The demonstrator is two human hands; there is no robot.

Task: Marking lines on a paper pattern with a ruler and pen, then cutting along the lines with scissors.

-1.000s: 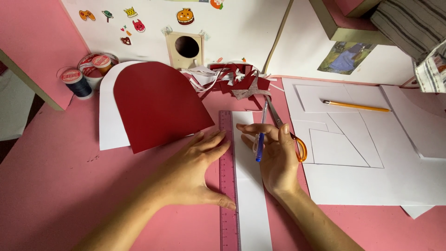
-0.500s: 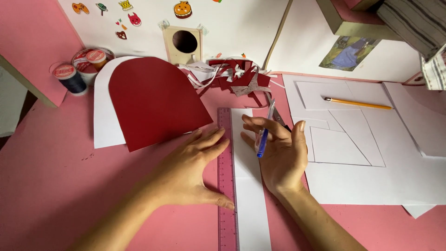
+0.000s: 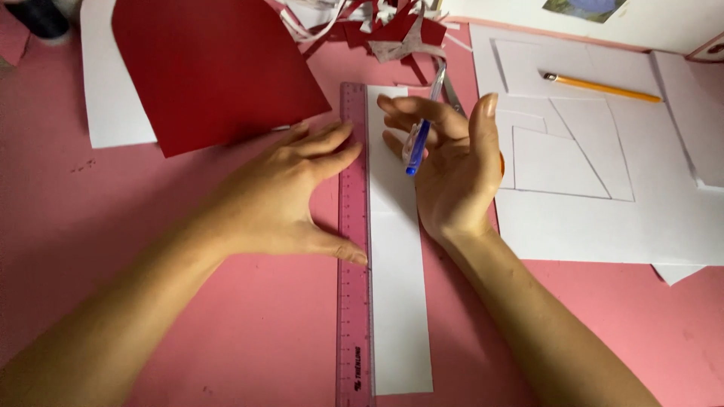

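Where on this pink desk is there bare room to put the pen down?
Bare pink desk lies below the red card, beside the left hand. More shows below the white sheets. Crowded: paper scraps up top, and the ruler with its strip.

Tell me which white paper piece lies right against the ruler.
The long narrow white strip, lying along the pink ruler on its right edge. The other white sheets sit apart: one under the red card, a larger pencil-marked one far right.

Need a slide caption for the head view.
Left hand steadies a pink ruler beside a white paper strip; right hand holds a blue pen.
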